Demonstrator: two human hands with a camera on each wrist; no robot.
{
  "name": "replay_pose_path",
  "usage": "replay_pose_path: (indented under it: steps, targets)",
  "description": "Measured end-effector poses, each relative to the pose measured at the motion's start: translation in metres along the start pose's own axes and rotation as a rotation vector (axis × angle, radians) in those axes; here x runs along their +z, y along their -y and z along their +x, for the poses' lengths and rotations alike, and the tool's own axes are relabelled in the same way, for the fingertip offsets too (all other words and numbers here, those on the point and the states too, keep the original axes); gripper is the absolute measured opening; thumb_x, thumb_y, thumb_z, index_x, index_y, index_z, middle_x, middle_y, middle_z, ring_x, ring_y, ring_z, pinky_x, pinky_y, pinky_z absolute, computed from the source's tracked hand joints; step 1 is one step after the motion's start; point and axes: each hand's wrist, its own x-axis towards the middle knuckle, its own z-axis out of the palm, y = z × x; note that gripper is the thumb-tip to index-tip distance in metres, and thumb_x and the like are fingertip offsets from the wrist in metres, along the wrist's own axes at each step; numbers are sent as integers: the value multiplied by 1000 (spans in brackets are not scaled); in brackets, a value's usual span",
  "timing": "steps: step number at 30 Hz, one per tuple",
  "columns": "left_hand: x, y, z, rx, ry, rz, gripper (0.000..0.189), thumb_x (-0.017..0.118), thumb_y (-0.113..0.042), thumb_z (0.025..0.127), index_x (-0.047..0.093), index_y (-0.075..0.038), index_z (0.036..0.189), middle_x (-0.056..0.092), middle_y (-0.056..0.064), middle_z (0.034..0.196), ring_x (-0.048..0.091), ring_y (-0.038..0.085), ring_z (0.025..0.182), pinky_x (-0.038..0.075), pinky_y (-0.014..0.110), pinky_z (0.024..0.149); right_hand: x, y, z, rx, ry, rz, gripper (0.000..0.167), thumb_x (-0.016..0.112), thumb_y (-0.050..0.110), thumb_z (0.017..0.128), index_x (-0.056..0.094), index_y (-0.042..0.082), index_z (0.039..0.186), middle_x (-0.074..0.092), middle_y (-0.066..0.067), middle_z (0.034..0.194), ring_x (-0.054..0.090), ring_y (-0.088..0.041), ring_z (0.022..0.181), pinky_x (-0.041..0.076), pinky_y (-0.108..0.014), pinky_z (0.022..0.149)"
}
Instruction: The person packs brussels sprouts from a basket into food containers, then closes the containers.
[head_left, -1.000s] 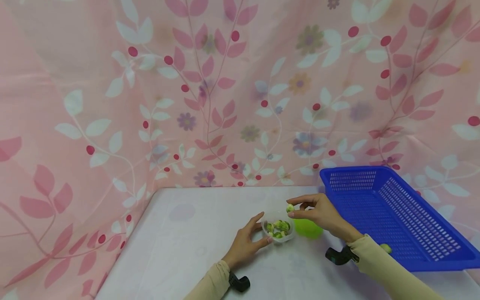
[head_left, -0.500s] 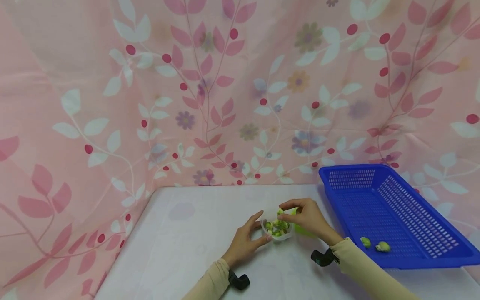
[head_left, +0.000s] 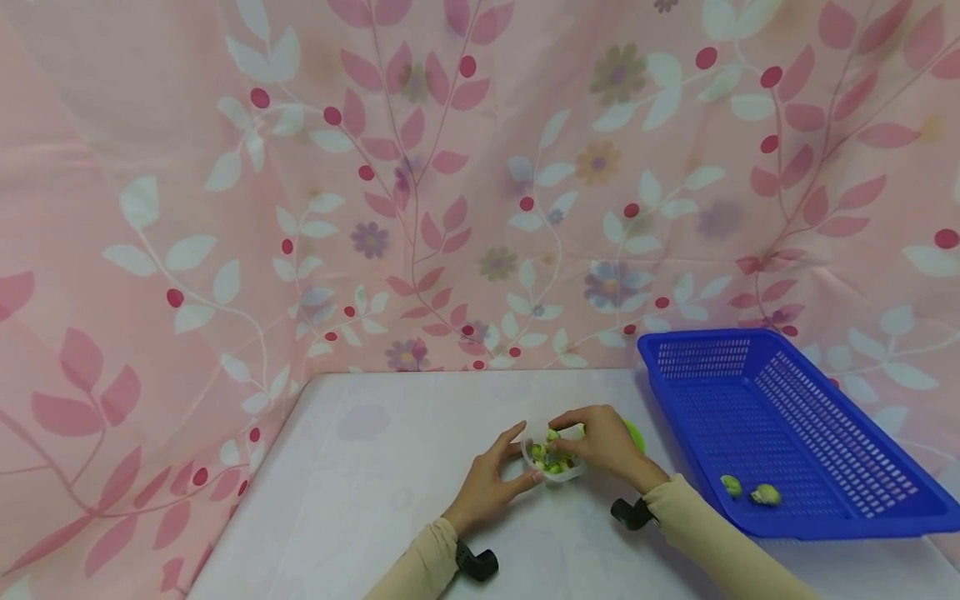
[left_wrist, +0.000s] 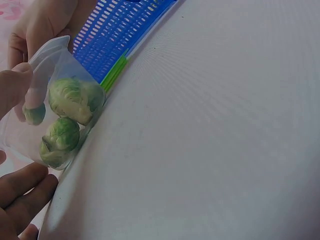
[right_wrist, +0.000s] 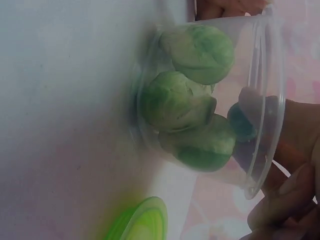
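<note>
A clear plastic tub with several Brussels sprouts inside stands on the table. My left hand holds it from the left, thumb on the near side and fingers round the far side. Over the tub's mouth, my right hand pinches one Brussels sprout between thumb and fingers. Through the tub's wall the left wrist view shows that pinched sprout below the rim, beside the others. In the right wrist view its dark shape and the fingertips appear inside the tub.
A bright green round plastic piece lies just right of the tub, partly hidden by my right hand. Further right sits a large blue perforated basket with two sprouts in its near left corner. A floral curtain hangs behind the white table.
My right hand has moved left and down, bringing the pinched sprout from beside the tub into its mouth. The sleeve no longer covers the basket's sprouts. My left hand stays put.
</note>
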Motion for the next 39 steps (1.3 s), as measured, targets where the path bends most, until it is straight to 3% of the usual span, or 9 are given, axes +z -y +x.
replay_pose_path:
  steps: [2,7,17,26,33,39]
  targets:
    - [0,0,0,0,-1,-6,83,80,-38,97,37,-20,165,70,7,142,62,19,138,40,52,122,2,2,-1,1,9,-55,27,92,22,83,85,10,106,83,-1,100,79,-27,101,62,-50,88]
    - [1,0,-1,1,2,-9,83,80,-39,97,38,-17,165,70,7,142,63,19,137,40,51,122,9,5,-3,-11,7,-194,25,92,28,84,85,14,104,83,2,95,79,-19,91,63,-41,80]
    - [0,-1,-2,-2,-6,-3,84,80,-40,96,38,-17,165,70,5,142,61,20,139,40,50,122,15,8,-2,-121,-53,-334,23,94,30,81,85,15,97,82,3,89,78,-18,77,58,-30,64]
    - [3,1,-4,-3,0,-1,82,80,-38,96,38,-20,165,71,6,141,62,21,139,40,48,122,20,5,-7,-171,-169,-344,21,97,26,76,85,16,89,82,2,83,76,-16,71,59,-29,62]
    - [0,-1,-3,-3,-8,-7,83,80,-39,96,38,-23,165,70,5,143,60,20,141,38,51,123,20,5,-4,-241,-126,-339,12,92,19,83,86,15,92,82,3,85,77,-16,74,60,-29,64]
    - [0,0,-2,4,-4,-11,83,80,-41,96,37,-23,166,70,5,143,59,21,142,38,52,123,18,7,-2,-231,-97,-346,12,91,18,85,86,14,95,82,1,87,78,-17,76,59,-29,64]
